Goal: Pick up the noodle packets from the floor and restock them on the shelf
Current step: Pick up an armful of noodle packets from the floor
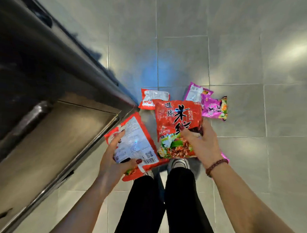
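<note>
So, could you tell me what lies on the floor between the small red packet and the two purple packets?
In the head view, bare floor tile separates the small red packet from the purple packets.

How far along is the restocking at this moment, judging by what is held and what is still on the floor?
Nothing visibly shelved yet: the shelf surface in view holds no packets. In hand: the left hand grips a red packet back side up, the right hand a red packet face up. Left: a red packet on the floor and two purple packets, plus a purple edge behind the right wrist.
</note>
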A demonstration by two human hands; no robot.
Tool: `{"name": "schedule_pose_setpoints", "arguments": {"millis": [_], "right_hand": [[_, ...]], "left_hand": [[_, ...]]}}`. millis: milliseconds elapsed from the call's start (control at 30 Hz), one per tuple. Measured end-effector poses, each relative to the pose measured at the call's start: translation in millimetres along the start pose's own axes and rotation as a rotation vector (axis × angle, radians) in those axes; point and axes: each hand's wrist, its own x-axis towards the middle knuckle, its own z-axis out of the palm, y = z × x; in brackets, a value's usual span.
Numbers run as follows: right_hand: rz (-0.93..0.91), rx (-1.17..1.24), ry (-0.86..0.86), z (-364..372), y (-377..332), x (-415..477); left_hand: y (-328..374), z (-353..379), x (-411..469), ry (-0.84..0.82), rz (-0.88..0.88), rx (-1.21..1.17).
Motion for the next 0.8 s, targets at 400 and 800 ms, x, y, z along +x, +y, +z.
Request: {"name": "schedule_pose_setpoints", "arguments": {"millis": [400, 800], "right_hand": [[-0.244, 0.018, -0.285, -27, -205, -217], [-0.570, -0.152, -0.759, -20, -279, -284]], "left_hand": [[166, -136, -222, 0.057, 0.276, 0.050], [171, -142, -388, 0.526, 0.343, -0.368]]}}
